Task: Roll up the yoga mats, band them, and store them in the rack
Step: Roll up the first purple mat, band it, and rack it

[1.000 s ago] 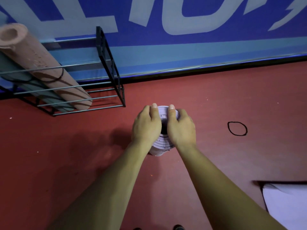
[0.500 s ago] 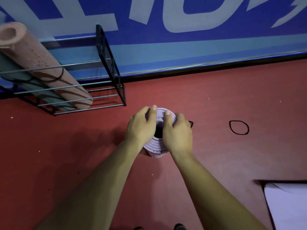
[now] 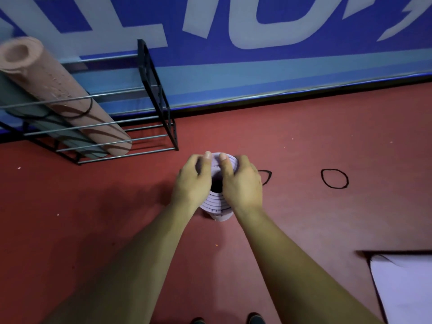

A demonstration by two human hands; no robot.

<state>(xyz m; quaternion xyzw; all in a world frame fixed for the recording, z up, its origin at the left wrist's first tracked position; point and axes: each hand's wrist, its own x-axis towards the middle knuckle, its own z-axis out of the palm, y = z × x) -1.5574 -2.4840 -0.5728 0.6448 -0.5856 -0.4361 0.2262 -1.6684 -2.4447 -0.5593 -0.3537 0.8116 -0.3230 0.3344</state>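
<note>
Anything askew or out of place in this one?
The upright lilac mat roll looks telescoped: its coils step down on the near side rather than ending flush. The left hand and right hand hold its top. A black band and a second band, partly hidden, lie loose on the floor.

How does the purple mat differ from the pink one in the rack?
The purple mat stands on end on the floor, gripped by left hand and right hand; the pink mat lies slanted in the rack. It wears a black band; purple shows none. Both are rolled.
</note>
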